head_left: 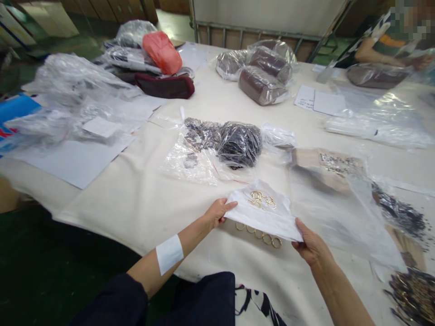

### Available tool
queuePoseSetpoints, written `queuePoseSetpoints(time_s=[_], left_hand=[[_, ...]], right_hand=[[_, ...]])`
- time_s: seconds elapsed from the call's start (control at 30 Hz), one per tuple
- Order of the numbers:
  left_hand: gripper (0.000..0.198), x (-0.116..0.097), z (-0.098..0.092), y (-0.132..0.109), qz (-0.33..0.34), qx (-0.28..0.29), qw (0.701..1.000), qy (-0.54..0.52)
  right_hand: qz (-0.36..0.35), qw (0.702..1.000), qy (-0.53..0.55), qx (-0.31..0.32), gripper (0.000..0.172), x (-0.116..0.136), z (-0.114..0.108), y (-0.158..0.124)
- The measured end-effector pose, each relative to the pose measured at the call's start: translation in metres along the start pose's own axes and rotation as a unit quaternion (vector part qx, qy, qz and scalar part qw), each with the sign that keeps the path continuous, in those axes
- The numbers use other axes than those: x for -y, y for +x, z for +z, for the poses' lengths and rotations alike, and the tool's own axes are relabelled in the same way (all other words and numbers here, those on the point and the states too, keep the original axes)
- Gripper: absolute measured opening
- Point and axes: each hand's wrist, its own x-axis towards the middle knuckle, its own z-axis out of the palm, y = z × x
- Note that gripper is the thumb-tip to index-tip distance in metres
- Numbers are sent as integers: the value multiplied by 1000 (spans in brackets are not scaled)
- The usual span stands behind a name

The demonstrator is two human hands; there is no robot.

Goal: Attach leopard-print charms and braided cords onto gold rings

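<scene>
Between my two hands a white sheet (244,208), thin like tissue or soft plastic, is stretched just above the table. My left hand (217,213) pinches its left edge, thumb on top. At its near right corner my right hand (311,242) grips it between thumb and fingers. Several gold rings (261,198) lie loose on the sheet. Below its near edge a row of gold rings (259,234) rests on the white tabletop (190,240). Just beyond is a clear bag of dark chains (239,142).
Wrapped brown bags (263,83) stand at the back. Plastic-wrapped goods and a red pouch (162,52) are piled at the left. On the right lie a clear plastic sheet (340,217), small black pieces (401,215) and a heap of chains (413,292). A co-worker (380,50) is at the far right.
</scene>
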Motion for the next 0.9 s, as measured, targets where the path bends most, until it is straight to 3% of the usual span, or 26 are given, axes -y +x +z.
queuePoseSetpoints(time_s=[0.1, 0.17, 0.2, 0.23, 0.27, 0.3, 0.33, 0.37, 0.47, 0.57, 0.73, 0.8, 0.9], left_hand=[[48, 11, -4, -13, -2, 17, 999, 27], [42, 19, -6, -20, -11, 24, 999, 42], [40, 23, -6, -23, -14, 25, 999, 46], [39, 26, -7, -24, -15, 25, 998, 47], [39, 29, -7, -25, -15, 24, 998, 47], [39, 32, -7, -25, -14, 23, 999, 46], [39, 34, -7, -25, -12, 20, 999, 44], [40, 35, -8, -25, -10, 18, 999, 42], [36, 37, -8, -26, 7, 8, 999, 35], [28, 36, -8, -28, 47, -5, 999, 20], [29, 25, -2, -31, 122, -15, 992, -12], [29, 21, 5, -30, 138, -7, 990, -28], [26, 18, 18, -26, 158, -13, 986, -53]], right_hand=[[-97, 987, -117, -56, 40, 7, -3, -16], [-220, 956, -193, -36, 44, 4, 3, -30], [-305, 920, -248, 1, 47, -3, 10, -36], [-396, 862, -313, 46, 49, -13, 18, -40], [-481, 784, -383, 88, 50, -26, 27, -43], [-540, 709, -440, 109, 51, -40, 35, -45], [-575, 656, -476, 115, 52, -54, 43, -44], [-586, 635, -490, 116, 53, -68, 50, -43], [-587, 634, -490, 116, 55, -90, 57, -39], [-592, 646, -466, 124, 45, -84, 51, -37], [-560, 725, -393, 74, 30, -34, 44, -17], [-535, 753, -380, 52, 33, -8, 51, 5], [-503, 769, -386, 79, 39, 29, 72, 44]])
